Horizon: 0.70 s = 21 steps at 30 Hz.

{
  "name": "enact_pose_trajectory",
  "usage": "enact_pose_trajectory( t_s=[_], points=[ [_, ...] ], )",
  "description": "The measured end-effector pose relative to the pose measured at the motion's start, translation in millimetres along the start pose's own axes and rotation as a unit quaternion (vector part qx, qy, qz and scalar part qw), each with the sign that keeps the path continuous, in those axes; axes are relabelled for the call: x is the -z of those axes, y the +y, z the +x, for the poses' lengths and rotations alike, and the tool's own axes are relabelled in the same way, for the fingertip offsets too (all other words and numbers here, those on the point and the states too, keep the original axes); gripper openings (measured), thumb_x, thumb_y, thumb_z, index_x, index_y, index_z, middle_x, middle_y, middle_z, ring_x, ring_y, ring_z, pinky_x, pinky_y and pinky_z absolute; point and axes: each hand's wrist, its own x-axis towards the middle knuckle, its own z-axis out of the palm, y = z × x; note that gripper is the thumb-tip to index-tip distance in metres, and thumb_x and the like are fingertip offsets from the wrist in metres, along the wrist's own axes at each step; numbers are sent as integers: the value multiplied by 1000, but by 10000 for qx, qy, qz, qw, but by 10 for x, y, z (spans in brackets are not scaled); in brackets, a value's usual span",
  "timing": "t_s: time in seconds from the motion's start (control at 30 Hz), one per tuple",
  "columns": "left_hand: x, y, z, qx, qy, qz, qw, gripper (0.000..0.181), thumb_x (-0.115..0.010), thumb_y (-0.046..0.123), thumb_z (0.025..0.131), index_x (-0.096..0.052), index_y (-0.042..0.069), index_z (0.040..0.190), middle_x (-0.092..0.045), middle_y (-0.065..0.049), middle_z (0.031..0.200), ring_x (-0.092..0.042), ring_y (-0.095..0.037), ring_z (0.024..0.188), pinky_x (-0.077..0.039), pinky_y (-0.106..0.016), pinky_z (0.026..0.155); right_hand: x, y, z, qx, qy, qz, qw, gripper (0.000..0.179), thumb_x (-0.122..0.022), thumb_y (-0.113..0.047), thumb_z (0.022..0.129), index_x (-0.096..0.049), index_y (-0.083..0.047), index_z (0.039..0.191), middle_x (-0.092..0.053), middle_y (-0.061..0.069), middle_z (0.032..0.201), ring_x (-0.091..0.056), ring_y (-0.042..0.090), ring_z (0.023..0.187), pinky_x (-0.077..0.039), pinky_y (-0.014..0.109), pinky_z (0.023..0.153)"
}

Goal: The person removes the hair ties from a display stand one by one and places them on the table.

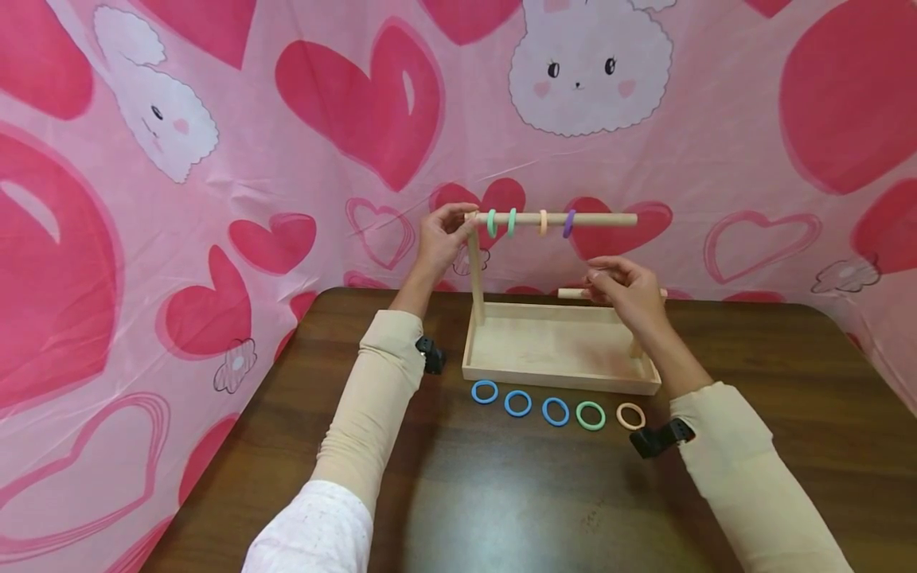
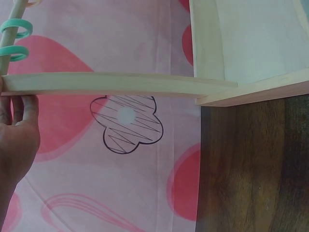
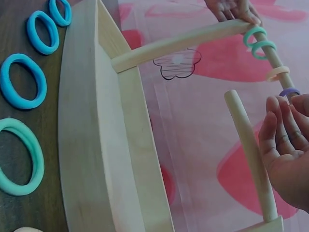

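My left hand grips the wooden rack at the top of its tall left post, by the end of the upper rod. On that rod hang two mint-green rings, a peach ring and a purple ring. Below the rod's free end, my right hand hovers with loosely bent fingers and nothing visible between them. In the right wrist view its fingertips overlap the rod near the purple ring. Behind this hand, the lower rod is partly hidden.
The rack's shallow tray base stands on a dark wooden table. Along its front lie blue rings, a green ring and a peach ring in a row. A pink heart-patterned cloth hangs behind the table.
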Motion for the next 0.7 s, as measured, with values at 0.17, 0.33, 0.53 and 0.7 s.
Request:
enact_pose_trajectory(
  t_s=[0.17,0.33,0.53,0.7],
  points=[
    [13,-3,-9,-38,17,6,10000,28,-70,-2,92,-67,-11,118,-70,-24,111,-64,-3,89,-55,-16,82,-77,6,97,113,397,-88,9991,13,-67,-3,96,-70,-15,100,-74,-13,77,-72,0,68,-59,17,66],
    [26,-18,-18,-88,-20,51,9999,28,-70,0,93,-67,-11,118,-70,-27,115,-65,-6,93,-55,-17,84,-185,28,179,417,1229,-766,9886,11,-74,-3,89,-71,-14,93,-69,-21,70,-67,-4,62,-55,12,59],
    [21,-10,-19,-121,-18,7,9999,27,-69,-1,93,-67,-11,118,-70,-25,113,-64,-4,91,-55,-16,83,-319,25,266,637,1444,-850,9838,25,-74,-1,88,-66,14,106,-66,-25,65,-63,-7,56,-54,12,57],
    [10,-6,-15,-167,-52,-64,9998,26,-68,-3,93,-67,-12,118,-70,-24,111,-64,-2,88,-54,-15,81,-389,-1,318,696,1540,-864,9818,28,-75,-2,88,-66,15,108,-66,-26,64,-65,-3,53,-54,12,55]
  ],
)
